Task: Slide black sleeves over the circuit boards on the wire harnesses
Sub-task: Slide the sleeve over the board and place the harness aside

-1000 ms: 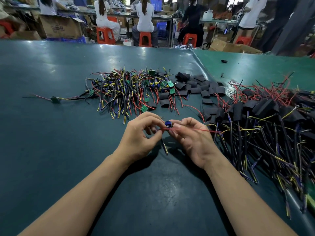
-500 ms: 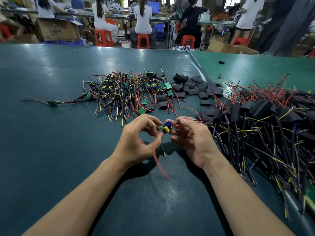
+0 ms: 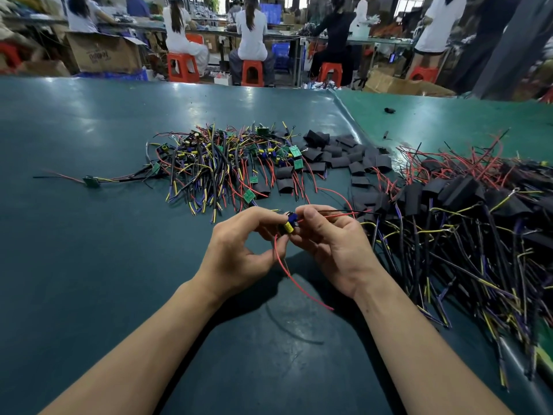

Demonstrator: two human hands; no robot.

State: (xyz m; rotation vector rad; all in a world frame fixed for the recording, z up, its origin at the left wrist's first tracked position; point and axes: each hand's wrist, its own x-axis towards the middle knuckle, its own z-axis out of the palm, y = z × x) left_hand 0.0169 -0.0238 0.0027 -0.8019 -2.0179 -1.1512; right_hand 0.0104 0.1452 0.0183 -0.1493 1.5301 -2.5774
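Both hands, left [image 3: 239,250] and right [image 3: 335,244], pinch circuit board [image 3: 289,224] between fingertips; red wire [image 3: 296,283] dangles below.

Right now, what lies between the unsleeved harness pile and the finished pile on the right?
Head view: loose black sleeves lie scattered on the table between the unsleeved pile and the finished pile.

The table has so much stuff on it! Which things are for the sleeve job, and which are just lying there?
For the job:
- circuit board pinched between left hand and right hand
- its red wire
- loose black sleeves
- bare harness pile
- sleeved harness pile

Just lying about:
- small black bit far off on the green table
- cardboard box
- orange stools
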